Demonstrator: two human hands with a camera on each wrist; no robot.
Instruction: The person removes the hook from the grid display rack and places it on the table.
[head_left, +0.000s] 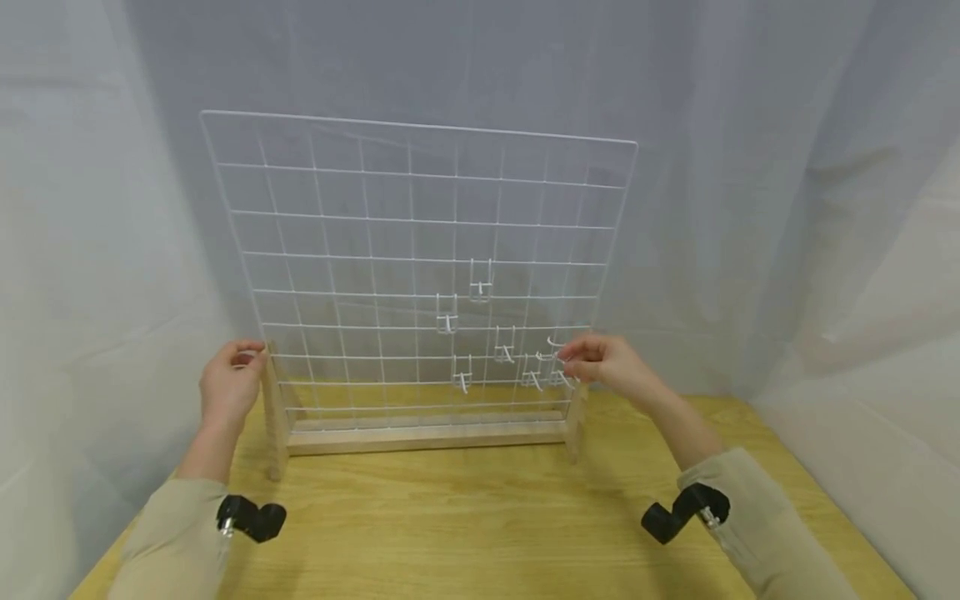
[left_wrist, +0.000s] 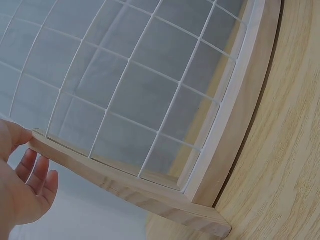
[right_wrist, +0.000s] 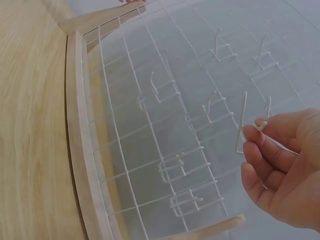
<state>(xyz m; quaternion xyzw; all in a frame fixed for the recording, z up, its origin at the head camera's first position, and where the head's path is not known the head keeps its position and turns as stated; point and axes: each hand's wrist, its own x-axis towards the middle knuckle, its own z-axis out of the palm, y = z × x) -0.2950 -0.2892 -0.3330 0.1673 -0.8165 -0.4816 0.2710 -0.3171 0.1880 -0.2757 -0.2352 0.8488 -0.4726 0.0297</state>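
Observation:
A white wire grid panel (head_left: 420, 126) stands upright in a wooden stand (head_left: 427, 439), with several white wire hooks (head_left: 505, 348) hung on its lower middle and right. At the left end, my left hand (head_left: 231, 385) pinches the top of the stand's side post (left_wrist: 110, 182) between thumb and fingers. My right hand (head_left: 606, 365) pinches another white wire hook (right_wrist: 262, 126) near the grid's lower right edge. In the right wrist view that hook's wire frame shows beyond the fingertips, in front of the mesh. Whether it touches the grid, I cannot tell.
The stand rests on a yellow wood-grain table (head_left: 450, 533). Pale curtains (head_left: 750, 208) hang behind and at both sides. Each sleeved forearm carries a black wrist mount (head_left: 686, 511).

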